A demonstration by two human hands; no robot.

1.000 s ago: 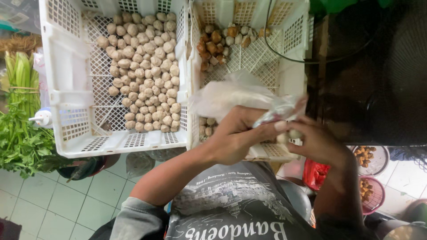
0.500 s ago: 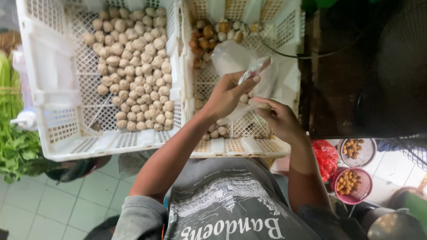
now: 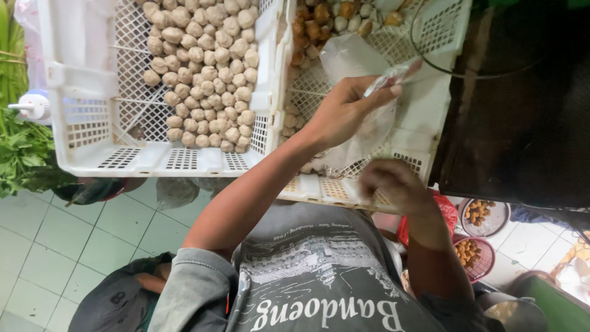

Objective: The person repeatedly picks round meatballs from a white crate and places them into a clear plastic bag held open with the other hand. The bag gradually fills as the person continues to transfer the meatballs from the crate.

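Left hand: raised over the right crate; fingers pinched shut on the twisted neck of a clear bag; the forearm runs down and left to a grey sleeve.
Right hand: blurred, low at the near rim of the right crate; fingers curled inward; whether they hold anything I cannot tell; it sits close below the bag's lower folds, and contact is not clear.
Bag: thin, clear plastic; hangs from the left hand's pinch and spreads over the crate's mesh floor; its top bulges toward the far end of the crate; contents too hazy to tell.
Right crate: white plastic lattice; a few brown and pale balls lie at its far end; some pale ones show by the wrist, near the left wall.
Left crate: white, touching the right crate side by side; a dense heap of pale round balls fills its right half.
Greens: leafy bunch left of the left crate; a small white bottle lies against them.
Floor: pale tiles below the crates.
Bowls: two small ones with brown bits, low at the right, well apart from both hands.
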